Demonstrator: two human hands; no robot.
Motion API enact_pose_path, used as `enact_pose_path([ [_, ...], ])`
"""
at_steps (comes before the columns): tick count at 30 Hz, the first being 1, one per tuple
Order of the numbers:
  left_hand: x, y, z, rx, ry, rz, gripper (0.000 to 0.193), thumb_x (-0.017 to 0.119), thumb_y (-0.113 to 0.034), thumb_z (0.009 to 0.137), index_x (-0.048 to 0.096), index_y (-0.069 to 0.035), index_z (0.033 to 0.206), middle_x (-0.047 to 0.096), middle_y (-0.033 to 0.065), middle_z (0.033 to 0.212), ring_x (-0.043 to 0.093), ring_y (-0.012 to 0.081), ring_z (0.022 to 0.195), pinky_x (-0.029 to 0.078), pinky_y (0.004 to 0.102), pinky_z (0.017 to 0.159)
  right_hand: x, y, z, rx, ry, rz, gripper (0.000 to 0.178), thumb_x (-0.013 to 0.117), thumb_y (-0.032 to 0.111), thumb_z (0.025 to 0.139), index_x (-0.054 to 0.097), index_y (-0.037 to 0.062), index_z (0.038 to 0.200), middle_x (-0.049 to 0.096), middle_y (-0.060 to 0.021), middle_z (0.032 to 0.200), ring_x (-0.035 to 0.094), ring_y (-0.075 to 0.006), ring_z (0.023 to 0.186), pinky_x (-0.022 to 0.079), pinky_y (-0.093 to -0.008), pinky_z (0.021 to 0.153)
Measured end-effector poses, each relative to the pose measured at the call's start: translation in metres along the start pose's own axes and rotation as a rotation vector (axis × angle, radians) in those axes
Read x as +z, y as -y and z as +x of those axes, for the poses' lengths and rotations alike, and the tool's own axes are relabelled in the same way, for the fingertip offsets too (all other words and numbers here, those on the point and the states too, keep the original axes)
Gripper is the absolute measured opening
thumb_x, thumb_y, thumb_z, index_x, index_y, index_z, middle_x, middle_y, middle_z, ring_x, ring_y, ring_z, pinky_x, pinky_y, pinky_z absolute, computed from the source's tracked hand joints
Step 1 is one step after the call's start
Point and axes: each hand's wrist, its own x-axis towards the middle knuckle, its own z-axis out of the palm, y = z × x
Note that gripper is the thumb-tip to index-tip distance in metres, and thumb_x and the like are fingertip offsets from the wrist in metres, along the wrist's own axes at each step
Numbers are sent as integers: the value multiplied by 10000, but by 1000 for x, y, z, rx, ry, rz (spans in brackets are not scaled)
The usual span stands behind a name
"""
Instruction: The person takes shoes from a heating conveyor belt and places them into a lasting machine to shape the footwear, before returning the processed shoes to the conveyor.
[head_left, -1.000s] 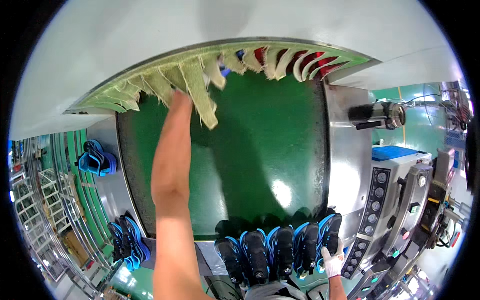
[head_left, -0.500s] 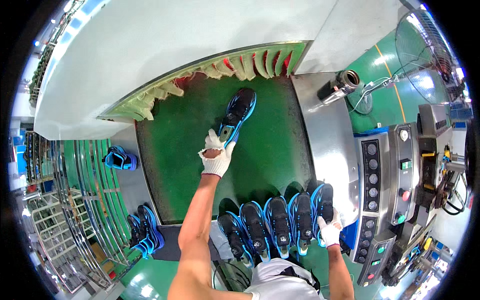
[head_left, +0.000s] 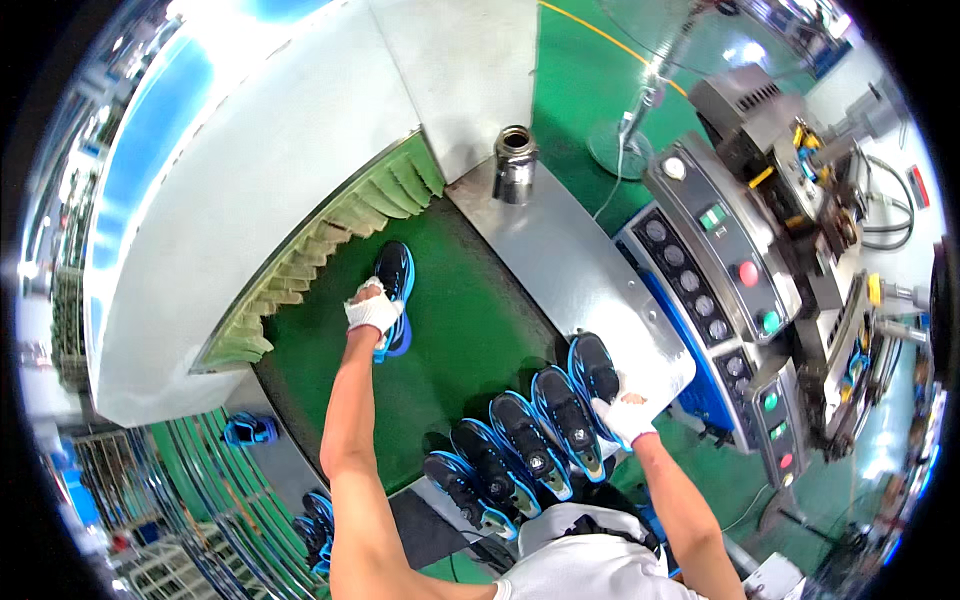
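Note:
My left hand (head_left: pixel 372 308), in a white glove with a bare patch, reaches far over the green belt (head_left: pixel 420 390). Its fingers are closed on a black sneaker with blue edging (head_left: pixel 396 268), whose toe points away toward the green strip curtain (head_left: pixel 325 245). Several matching sneakers stand side by side along the belt's near edge, among them a middle one (head_left: pixel 522 432). My gloved right hand (head_left: pixel 625 418) grips the rear part of the rightmost sneaker (head_left: pixel 594 366) in that row, its fingers partly hidden.
A steel flask (head_left: pixel 515 165) stands open on the metal ledge (head_left: pixel 610 285) to the right. Beyond the ledge is a control panel with dials and buttons (head_left: pixel 730 260). More shoes (head_left: pixel 250 430) sit on the left ledge, beside metal rails (head_left: pixel 205 490). A pale machine housing (head_left: pixel 250 180) overhangs the belt.
My view has turned to the right. My left hand and its sneaker have moved farther in, closer to the strip curtain. My right hand stays at the rightmost sneaker.

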Motion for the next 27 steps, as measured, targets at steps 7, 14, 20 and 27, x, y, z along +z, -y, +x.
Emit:
enact_pose_path([
  [7,-80,-179,-168,239,67,-831,715,845,-201,786,559,48,1392,736,142,1173,701,215,1032,543,352,945,-55,-31,-56,-215,-282,896,719,732,316,924,453,-47,1478,596,-240,1397,587,-323,1290,474,-427,1079],
  [14,-40,-310,-264,727,249,-688,696,746,-161,832,507,-2,1465,641,120,1336,672,280,1092,519,415,993,-82,-99,-108,-466,668,2252,558,501,480,1068,553,50,1420,633,-131,1372,621,-187,1228,502,-411,1057],
  [20,-100,-531,-402,809,873,-1588,697,575,-68,891,400,-75,1565,460,156,1540,564,256,1301,496,430,1073,-71,-251,-163,-452,197,2542,468,750,173,914,597,72,1346,727,-92,1209,741,-216,1007,625,-388,874],
  [27,-58,-732,-488,1386,913,-834,554,572,-154,1007,434,18,1515,573,160,1454,531,221,1354,383,362,1158,-88,-395,-264,-837,-596,2576,785,786,50,778,440,-76,1472,640,-216,1333,700,-318,1119,595,-433,963],
])
